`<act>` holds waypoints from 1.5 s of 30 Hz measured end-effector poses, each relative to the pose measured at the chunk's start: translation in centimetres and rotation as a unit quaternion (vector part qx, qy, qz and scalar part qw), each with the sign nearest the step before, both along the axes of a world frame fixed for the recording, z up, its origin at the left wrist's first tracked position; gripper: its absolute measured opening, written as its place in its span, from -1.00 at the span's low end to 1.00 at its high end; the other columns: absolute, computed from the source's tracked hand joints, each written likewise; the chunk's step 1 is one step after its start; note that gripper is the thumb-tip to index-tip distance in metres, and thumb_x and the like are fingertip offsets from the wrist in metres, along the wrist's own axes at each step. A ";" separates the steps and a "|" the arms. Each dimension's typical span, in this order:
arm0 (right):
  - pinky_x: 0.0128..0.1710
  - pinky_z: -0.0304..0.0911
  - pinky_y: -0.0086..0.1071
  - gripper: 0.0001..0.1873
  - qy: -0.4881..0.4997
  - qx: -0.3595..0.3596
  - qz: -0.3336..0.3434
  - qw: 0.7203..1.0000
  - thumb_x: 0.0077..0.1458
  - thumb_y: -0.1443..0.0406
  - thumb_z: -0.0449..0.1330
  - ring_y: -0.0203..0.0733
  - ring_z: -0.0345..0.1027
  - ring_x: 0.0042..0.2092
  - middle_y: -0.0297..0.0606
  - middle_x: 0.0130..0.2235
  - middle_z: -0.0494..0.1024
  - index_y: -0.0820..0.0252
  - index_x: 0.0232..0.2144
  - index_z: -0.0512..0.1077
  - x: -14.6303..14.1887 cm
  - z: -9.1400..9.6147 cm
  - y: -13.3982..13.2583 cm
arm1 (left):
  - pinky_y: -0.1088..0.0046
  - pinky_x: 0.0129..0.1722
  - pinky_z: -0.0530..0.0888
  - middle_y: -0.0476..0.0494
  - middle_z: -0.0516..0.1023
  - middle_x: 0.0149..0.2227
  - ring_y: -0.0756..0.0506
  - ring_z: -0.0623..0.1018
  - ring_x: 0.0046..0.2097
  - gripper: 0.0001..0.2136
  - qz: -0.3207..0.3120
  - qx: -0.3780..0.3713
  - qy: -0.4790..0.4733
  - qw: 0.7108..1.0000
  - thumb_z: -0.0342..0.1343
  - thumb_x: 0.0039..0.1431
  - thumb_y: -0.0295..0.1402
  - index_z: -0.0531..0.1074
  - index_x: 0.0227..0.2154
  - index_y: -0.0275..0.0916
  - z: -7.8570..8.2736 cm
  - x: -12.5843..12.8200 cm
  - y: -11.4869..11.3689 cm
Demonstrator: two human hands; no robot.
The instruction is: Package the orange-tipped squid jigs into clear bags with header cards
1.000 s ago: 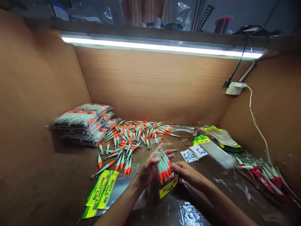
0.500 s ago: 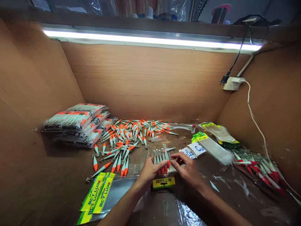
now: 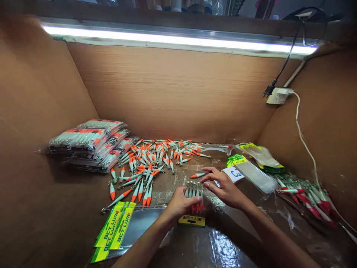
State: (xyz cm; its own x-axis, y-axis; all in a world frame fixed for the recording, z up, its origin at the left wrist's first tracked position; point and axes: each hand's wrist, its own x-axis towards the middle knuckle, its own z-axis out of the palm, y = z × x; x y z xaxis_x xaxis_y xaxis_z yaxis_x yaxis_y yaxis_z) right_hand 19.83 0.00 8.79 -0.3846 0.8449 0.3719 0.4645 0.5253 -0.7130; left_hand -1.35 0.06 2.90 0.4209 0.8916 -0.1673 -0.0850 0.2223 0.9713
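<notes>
My left hand [image 3: 180, 204] presses a clear packet of several orange-and-white squid lures [image 3: 194, 191] flat on the table, thumb across the lures. The packet's yellow "BCT LURE" header [image 3: 192, 220] points toward me. My right hand [image 3: 223, 187] rests at the packet's right edge with its fingertips pinched together near the lures' hooked ends. One loose lure [image 3: 197, 175] lies just beyond the packet. A big spread of loose orange-and-white lures [image 3: 150, 160] covers the table behind.
Filled packets [image 3: 89, 143] are stacked at the back left. Empty yellow-headed bags [image 3: 117, 229] lie front left, more bags [image 3: 255, 165] and a white card [image 3: 232, 173] at right. Red-and-white lures [image 3: 306, 195] lie far right. A socket with cable [image 3: 277, 96] hangs on the right wall.
The packet, held tilted up a second ago, now lies flat on the table under my left hand. My right hand slid to its upper right edge. The camera tilted down slightly.
</notes>
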 end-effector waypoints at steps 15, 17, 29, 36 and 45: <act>-0.19 0.33 -0.32 -0.40 0.262 -0.215 -0.054 0.939 0.01 0.24 0.35 -0.20 0.46 -0.24 -0.29 -0.29 0.57 0.17 0.09 0.28 0.6 -4.9 1.3 | 0.39 -0.07 0.42 -0.21 0.60 -0.08 -0.16 0.55 -0.09 -0.48 -0.002 0.037 -0.072 0.997 0.32 0.01 -0.05 0.52 -0.02 -0.25 0.8 0.5 0.7; -0.20 0.32 -0.32 -0.26 0.261 -0.229 -0.035 0.937 0.04 0.25 0.33 -0.21 0.45 -0.28 -0.31 -0.31 0.57 0.18 0.22 0.15 0.4 -4.9 1.3 | 0.43 -0.17 0.43 -0.22 0.63 -0.17 -0.13 0.56 -0.19 -0.52 0.019 0.029 -0.060 0.998 0.32 0.01 -0.05 0.56 -0.11 -0.31 0.4 0.5 1.0; 0.05 0.24 -0.05 -0.70 -0.140 0.223 -0.113 0.958 0.28 0.32 0.11 0.04 0.28 0.05 -0.12 0.04 0.48 0.07 0.03 0.45 -3.5 -2.3 -0.4 | 0.32 -0.10 0.48 -0.26 0.66 -0.18 -0.21 0.60 -0.14 -0.59 0.125 0.143 -0.011 0.982 0.17 0.16 -0.10 0.60 -0.11 -0.36 -0.3 0.2 1.3; -0.12 0.20 -0.22 -0.90 -0.326 0.222 -0.075 0.916 0.25 0.37 0.15 -0.05 0.33 -0.14 -0.17 -0.19 0.58 0.17 -0.21 0.47 -5.1 0.0 0.9 | 0.36 -0.11 0.48 -0.16 0.66 -0.12 -0.19 0.62 -0.13 -0.65 0.134 0.271 0.127 0.945 0.05 0.27 -0.21 0.55 0.00 -0.24 1.5 -0.2 0.0; -0.25 0.16 -0.34 -0.92 -0.390 0.193 -0.046 0.899 0.21 0.40 0.17 -0.12 0.38 -0.22 -0.22 -0.29 0.58 0.17 -0.28 0.46 -4.0 1.2 1.4 | 0.45 -0.24 0.46 -0.10 0.69 -0.23 -0.14 0.64 -0.24 -0.68 0.092 0.251 0.146 0.952 0.01 0.28 -0.25 0.58 -0.05 -0.21 2.1 -0.2 -1.0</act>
State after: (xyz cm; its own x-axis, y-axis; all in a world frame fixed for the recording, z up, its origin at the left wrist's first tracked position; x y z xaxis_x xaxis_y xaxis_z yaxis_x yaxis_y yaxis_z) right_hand 15.79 1.37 9.97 -0.5907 0.7526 0.2911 0.7983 0.5975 0.0754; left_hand -1.59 -0.98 5.03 0.2514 0.9439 0.2142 0.2127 -0.2697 0.9391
